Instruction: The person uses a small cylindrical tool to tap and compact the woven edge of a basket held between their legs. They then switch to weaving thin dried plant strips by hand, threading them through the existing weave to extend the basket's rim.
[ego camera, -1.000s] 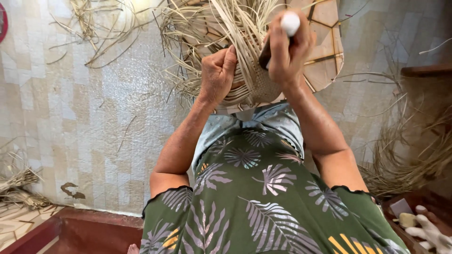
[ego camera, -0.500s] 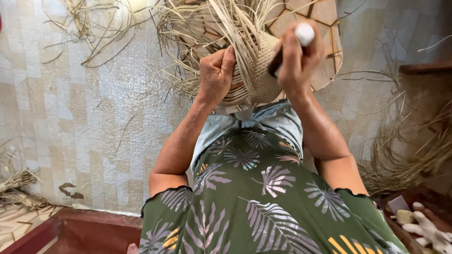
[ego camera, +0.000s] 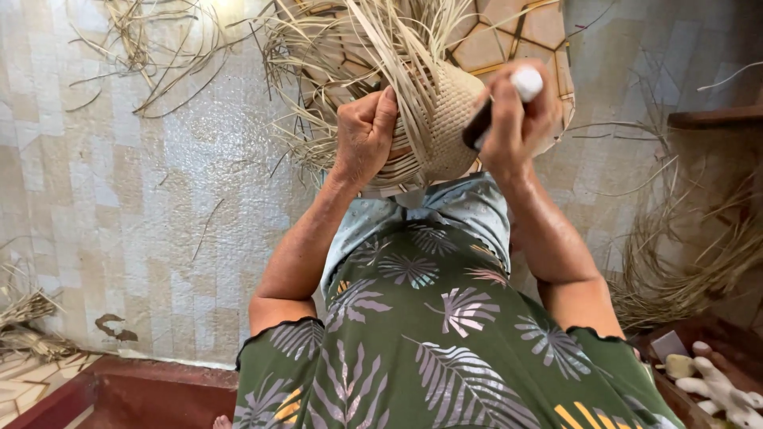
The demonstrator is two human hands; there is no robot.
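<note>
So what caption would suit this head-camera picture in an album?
Left hand grips straw strips of a half-woven basket; right hand holds a white-tipped dark tool against it.

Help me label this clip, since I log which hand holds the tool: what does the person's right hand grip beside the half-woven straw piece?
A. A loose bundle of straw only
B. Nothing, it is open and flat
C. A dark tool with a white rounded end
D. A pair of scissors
C: the right hand is closed around a dark tool with a white rounded end, held against the woven straw piece, while the left hand clutches the strands.

Bright daylight, glare at top, edges perhaps warped.
</note>
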